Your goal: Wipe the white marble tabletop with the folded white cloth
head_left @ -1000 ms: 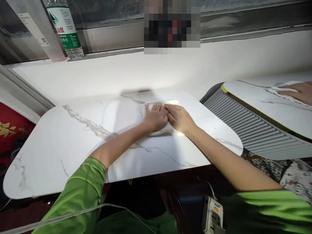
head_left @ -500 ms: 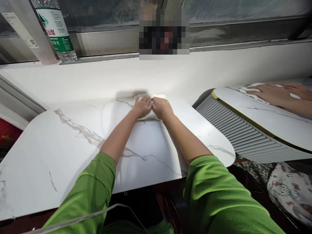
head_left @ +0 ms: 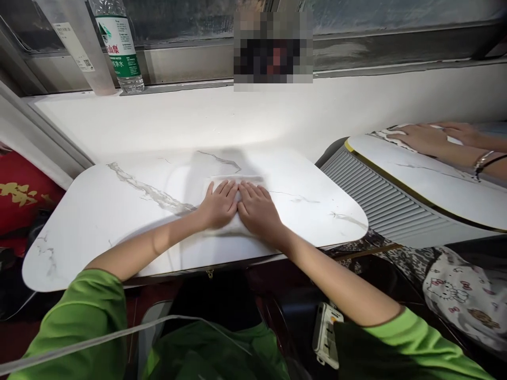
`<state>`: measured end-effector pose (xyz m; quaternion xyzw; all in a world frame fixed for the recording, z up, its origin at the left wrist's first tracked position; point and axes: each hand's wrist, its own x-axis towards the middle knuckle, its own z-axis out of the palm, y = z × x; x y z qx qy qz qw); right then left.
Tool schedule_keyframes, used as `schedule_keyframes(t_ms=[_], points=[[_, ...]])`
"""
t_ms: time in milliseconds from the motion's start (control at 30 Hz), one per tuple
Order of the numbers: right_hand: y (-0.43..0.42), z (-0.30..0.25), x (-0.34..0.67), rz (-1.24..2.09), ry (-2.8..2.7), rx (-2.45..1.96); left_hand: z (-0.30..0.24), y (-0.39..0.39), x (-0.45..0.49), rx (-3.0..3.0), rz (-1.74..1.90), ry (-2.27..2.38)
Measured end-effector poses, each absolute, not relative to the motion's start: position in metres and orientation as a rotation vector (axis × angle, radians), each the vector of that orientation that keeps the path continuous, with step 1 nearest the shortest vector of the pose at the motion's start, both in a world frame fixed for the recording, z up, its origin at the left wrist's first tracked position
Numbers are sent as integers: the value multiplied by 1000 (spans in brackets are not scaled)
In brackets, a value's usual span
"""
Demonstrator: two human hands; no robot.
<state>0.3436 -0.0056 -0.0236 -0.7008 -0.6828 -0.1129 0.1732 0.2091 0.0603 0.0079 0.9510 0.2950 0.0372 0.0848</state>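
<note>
Your left hand (head_left: 221, 206) and right hand (head_left: 256, 207): side by side, fingers outstretched, resting flat, ungripped, on cloth (head_left: 229, 229) | cloth: on table (head_left: 89, 216), mid-frame | bottle (head_left: 119, 50): upper left

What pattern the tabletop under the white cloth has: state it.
The tabletop is white with greyish, marble-like veins; the head view shows it best.

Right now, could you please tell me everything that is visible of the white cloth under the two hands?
The white cloth looks soft and plain, roughly rectangular. It lies flat on the marble-patterned tabletop, around the middle of its width. The left hand and right hand rest side by side on it, palms down, covering much of it. Its far edge shows beyond the fingertips, its near edge below the hands. Blur hides the weave, and I cannot tell whether it is folded.
</note>
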Motion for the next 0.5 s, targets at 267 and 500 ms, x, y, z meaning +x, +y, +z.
schedule_keyframes(t_ms=[267,500], points=[[-49,-16,303,-263,-2115,-1857,8,9,158,2921,122,929],[17,-10,326,-105,-2051,-1866,7,65,188,2792,106,1106]])
